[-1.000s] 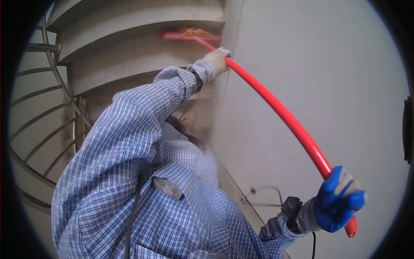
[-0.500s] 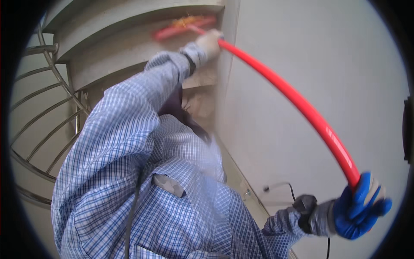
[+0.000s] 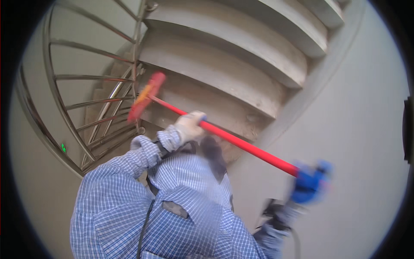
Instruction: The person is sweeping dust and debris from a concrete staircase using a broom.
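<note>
A broom (image 3: 246, 144) with a long red handle slants across the view. Its red and yellow head (image 3: 146, 97) is beside the railing at the left, over a stair tread, and blurred. My left hand (image 3: 190, 126), in a pale glove with some blue, is closed round the handle a short way from the head. Farther back, at the handle's end on the right, my right hand (image 3: 308, 183) grips it in a blue-palmed glove. Motion smears that hand. Whether the bristles touch the tread, I cannot tell.
Curved concrete stairs (image 3: 224, 47) rise toward the upper right, with dirt near their wall side. A metal railing (image 3: 90, 77) borders them on the left. On the right stands a plain grey wall (image 3: 353, 129). My shoes (image 3: 213, 153) are on a step below the broom.
The broom head has swung from the wall side across to the railing, lower and left. Both hands moved with it, still on the handle. The view has turned toward the railing.
</note>
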Available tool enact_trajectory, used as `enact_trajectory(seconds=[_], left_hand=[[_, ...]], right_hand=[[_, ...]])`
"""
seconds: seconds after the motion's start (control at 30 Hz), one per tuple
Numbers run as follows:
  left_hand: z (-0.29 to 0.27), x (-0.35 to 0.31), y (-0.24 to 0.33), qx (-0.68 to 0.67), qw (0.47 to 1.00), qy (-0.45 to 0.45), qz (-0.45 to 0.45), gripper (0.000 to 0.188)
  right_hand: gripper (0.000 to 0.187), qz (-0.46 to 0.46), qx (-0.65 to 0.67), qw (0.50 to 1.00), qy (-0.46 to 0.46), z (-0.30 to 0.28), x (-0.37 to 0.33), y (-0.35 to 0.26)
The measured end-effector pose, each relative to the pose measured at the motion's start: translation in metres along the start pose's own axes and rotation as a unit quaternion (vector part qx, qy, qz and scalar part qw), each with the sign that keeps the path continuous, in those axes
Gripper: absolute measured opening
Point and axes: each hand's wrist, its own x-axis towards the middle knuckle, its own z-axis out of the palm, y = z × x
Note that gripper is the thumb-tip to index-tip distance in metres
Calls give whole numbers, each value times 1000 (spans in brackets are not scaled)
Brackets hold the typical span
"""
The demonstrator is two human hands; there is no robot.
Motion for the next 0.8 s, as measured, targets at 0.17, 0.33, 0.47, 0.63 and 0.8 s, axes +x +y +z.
enact_trajectory(seconds=[0.17, 0.33, 0.47, 0.63, 0.8], left_hand=[[-1, 30, -95, -14, 979, 133, -154, 17], [17, 65, 37, -125, 988, -29, -83, 10], [-33, 48, 45, -104, 995, -2, -7, 12], [-71, 54, -94, -147, 957, 129, -215, 12], [54, 76, -11, -100, 989, 97, -45, 12]], right_hand=[[8, 59, -3, 990, -128, 119, 6, 60], [39, -47, 15, 995, -87, 114, 72, -45], [35, -59, 134, 891, -429, 105, 118, -90], [28, 33, -134, 955, -263, 130, 72, 41], [34, -40, -202, 973, -105, 114, 37, -44]])
